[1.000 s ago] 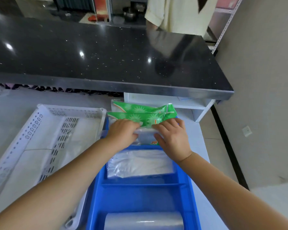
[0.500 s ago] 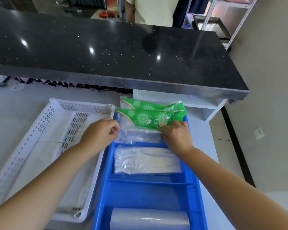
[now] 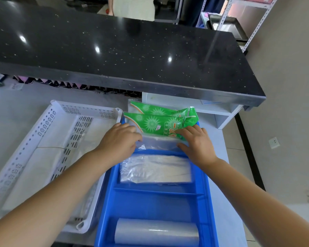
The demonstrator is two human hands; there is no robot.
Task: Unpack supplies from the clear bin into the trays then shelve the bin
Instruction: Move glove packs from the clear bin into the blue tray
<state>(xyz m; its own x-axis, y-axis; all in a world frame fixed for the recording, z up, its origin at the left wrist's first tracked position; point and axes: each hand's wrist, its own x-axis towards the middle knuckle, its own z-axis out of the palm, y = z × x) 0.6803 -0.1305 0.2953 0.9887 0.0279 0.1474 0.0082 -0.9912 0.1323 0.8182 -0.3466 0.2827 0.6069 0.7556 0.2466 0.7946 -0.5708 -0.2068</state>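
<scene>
A: What is seen toward 9 o'clock?

B: A white perforated tray (image 3: 43,139) is set on the pale worktop (image 3: 16,107), with pale sheeting laid inside it. At its 3 o'clock side, just beside it, a blue tray (image 3: 150,202) is placed.

A: How is the left hand held?

B: The left hand (image 3: 118,141) is laid at the blue tray's 12 o'clock end. Its fingers are curled onto the left end of the front green packet (image 3: 155,123), at the packet's clear lower part.

A: Where are the supplies found?

B: The front packet is stood on edge in the farthest compartment, and the rear green packet (image 3: 150,108) is propped just behind it. A flat clear bag (image 3: 155,169) is laid in the next compartment toward 6 o'clock. A roll of clear film (image 3: 156,230) is laid at the 6 o'clock end.

A: And the right hand?

B: The right hand (image 3: 196,143) is set on the front packet's right end, fingers over the green print, thumb against the clear part. Whether the packet is pinched or only pressed cannot be told.

A: What is seen beyond?

B: A black counter (image 3: 114,50) is seen at 12 o'clock, and a metal shelf rack (image 3: 239,15) at 1 o'clock.
</scene>
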